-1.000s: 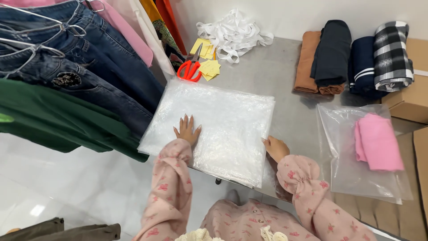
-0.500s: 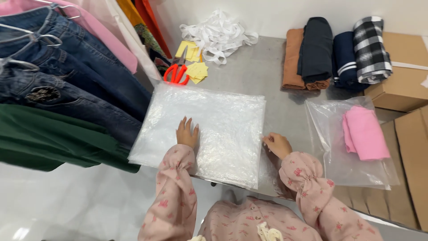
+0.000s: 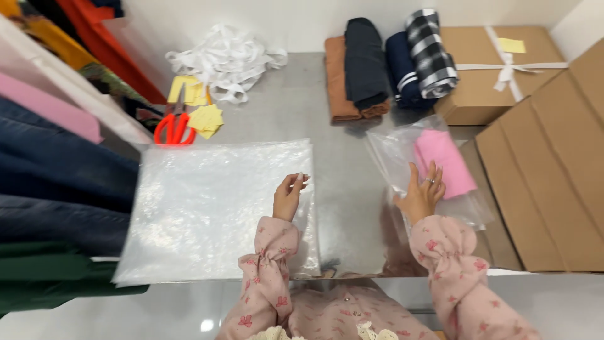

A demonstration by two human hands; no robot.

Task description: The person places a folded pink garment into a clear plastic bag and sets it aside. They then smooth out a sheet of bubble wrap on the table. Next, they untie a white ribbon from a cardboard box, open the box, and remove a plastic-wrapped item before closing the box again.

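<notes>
the left hand rests on the right edge of a big stack of clear bags that lies flat on the grey table. its fingers are curled in, and the tips seem to pinch the top bag's edge, but it is hard to tell if they really hold it. the near edge of the stack hangs a bit over the table's near side.

the right hand is open, fingers spread wide, with a ring on one finger. it lies on the near left part of another clear bag, to the right. inside that bag is a folded pink cloth. the bag is so see-through that its edges are hard to make out.

far on the table sit folded clothes: brown, dark, navy and a checked one. just right of them is a brown box tied with white ribbon. more cardboard fills the right side, cut off by the picture's edge.

far left lie red scissors, yellow paper bits and a pile of white straps. hanging clothes on the left cover part of the table and are cut off too. both sleeves are pink with small flowers.
</notes>
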